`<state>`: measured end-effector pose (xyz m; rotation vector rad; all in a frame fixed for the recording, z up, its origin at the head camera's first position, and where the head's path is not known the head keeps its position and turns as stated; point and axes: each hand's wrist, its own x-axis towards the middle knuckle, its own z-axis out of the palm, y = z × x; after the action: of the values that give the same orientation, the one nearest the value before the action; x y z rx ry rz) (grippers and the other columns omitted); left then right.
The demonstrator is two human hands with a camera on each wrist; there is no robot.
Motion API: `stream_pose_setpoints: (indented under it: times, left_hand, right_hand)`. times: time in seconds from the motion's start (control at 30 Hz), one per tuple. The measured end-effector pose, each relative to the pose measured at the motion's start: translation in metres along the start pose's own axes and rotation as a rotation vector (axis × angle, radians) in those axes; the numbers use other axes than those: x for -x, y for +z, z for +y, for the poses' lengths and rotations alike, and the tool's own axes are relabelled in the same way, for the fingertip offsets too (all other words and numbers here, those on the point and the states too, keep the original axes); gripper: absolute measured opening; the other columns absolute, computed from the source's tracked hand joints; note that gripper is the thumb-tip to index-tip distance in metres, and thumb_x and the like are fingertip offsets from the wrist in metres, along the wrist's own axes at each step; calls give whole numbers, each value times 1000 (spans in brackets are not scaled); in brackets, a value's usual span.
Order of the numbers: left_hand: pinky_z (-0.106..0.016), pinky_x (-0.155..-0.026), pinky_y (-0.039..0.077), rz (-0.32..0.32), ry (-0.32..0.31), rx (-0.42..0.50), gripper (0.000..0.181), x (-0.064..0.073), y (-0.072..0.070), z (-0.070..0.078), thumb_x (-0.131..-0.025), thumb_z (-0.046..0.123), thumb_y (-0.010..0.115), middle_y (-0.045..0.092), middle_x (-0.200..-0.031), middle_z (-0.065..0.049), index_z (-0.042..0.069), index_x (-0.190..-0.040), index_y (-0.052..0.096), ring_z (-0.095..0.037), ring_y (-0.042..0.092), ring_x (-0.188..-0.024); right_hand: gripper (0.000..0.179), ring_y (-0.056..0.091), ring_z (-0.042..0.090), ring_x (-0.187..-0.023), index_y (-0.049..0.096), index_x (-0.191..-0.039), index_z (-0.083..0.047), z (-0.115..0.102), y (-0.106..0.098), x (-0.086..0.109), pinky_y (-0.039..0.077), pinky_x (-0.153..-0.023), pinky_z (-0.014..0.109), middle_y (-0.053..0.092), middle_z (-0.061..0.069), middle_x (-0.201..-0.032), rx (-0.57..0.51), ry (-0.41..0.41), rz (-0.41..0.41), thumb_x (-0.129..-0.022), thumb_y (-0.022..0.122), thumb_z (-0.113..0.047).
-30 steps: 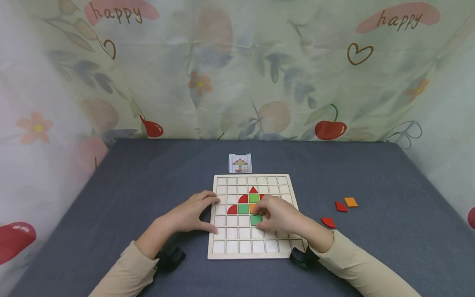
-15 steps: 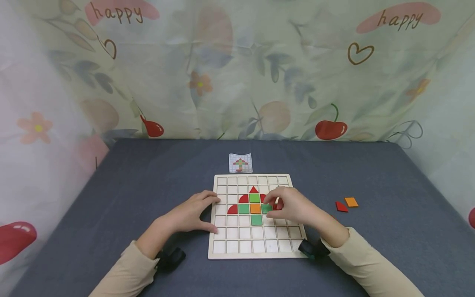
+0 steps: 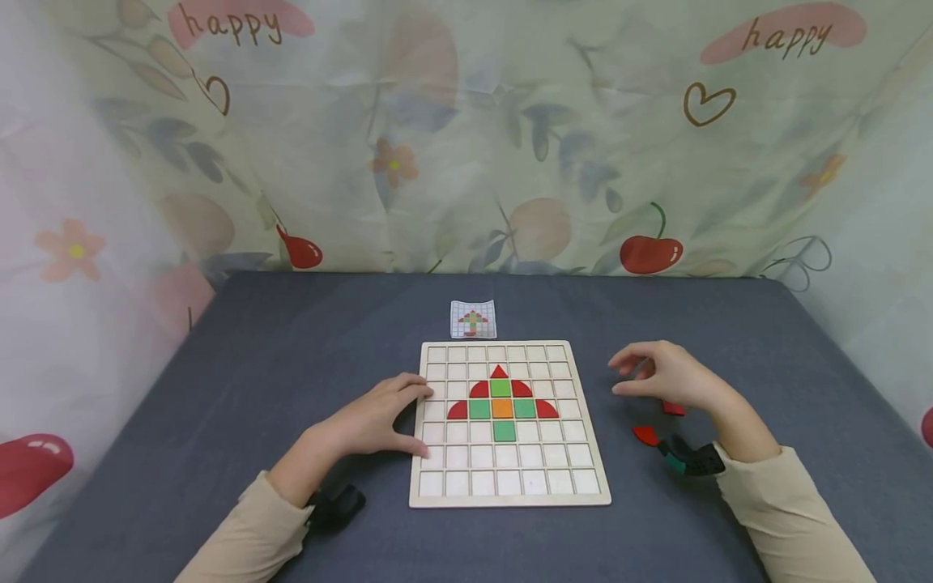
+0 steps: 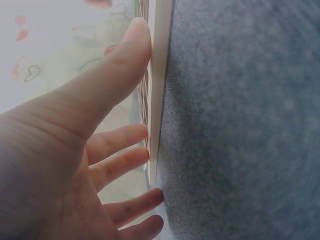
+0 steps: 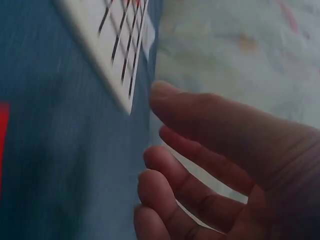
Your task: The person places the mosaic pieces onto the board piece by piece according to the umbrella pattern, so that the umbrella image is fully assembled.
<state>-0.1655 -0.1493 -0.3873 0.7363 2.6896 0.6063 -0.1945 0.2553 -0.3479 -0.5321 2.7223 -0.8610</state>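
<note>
The wooden grid board (image 3: 510, 483) lies flat on the table. Red, green and orange tiles form an arrow-like figure on it, with a red triangle (image 3: 499, 372) on top and an orange square (image 3: 501, 409) in the middle. My left hand (image 3: 375, 417) rests on the board's left edge, thumb and fingers spread; the left wrist view shows the thumb (image 4: 117, 70) against the rim. Right of the board, my right hand (image 3: 674, 375) hovers with loosely bent fingers and nothing in them. Close to it lie two red quarter-circle tiles, one in front (image 3: 645, 436), the other (image 3: 673, 408) partly covered by the hand.
A small pattern card (image 3: 473, 320) with a similar coloured figure lies just behind the board. Dark cameras are strapped at both wrists. A printed curtain (image 3: 466, 162) hangs behind the grey tablecloth (image 3: 291, 324).
My right hand has left the board and moved right, uncovering the red quarter-circle at the figure's right end. It now hides the loose orange square. The left hand stays put.
</note>
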Motion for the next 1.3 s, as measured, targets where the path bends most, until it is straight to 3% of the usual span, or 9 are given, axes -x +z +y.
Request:
stream_pose_setpoints:
  times: [0.17, 0.53, 0.73, 1.07, 1.3]
  left_hand:
    - [-47, -106, 35, -2, -4, 10, 82, -1, 1, 0, -70, 48, 77, 39, -143, -9, 10, -136, 46, -29, 37, -131]
    - [-47, -106, 35, 4, 11, 15, 81, 0, 0, 0, -71, 46, 77, 39, -143, -11, 7, -135, 46, -30, 38, -131]
    - [-46, -105, 36, 5, 9, 6, 81, -1, 0, 1, -71, 47, 77, 40, -142, -10, 7, -135, 47, -29, 39, -130]
    - [-47, -105, 36, 5, 2, 9, 81, 0, 0, 1, -70, 47, 77, 40, -143, -10, 8, -135, 47, -29, 38, -131]
    - [-47, -105, 36, 2, -1, 11, 82, -1, 0, 1, -71, 47, 77, 39, -143, -10, 8, -135, 46, -29, 38, -131]
  right_hand:
    - [41, 54, 3, -71, 63, -111, -1, 37, -18, 12, 46, -59, 24, 63, 13, -100, -14, 82, -32, -79, 74, -25]
    - [48, 58, 4, -74, 57, -118, 4, 91, -43, 34, 49, -68, 22, 54, 8, -99, -101, 115, -146, -80, 73, -21]
    - [45, 55, 4, -71, 58, -115, 5, 101, -41, 36, 47, -66, 22, 54, 3, -94, -106, 86, -148, -80, 73, -19]
    - [42, 53, -1, -73, 62, -112, 2, 104, -35, 35, 47, -66, 20, 56, 4, -95, -41, 135, -102, -79, 74, -22]
    - [38, 52, -3, -72, 65, -107, 2, 101, -35, 36, 47, -64, 20, 58, 3, -91, -10, 90, -76, -78, 74, -20]
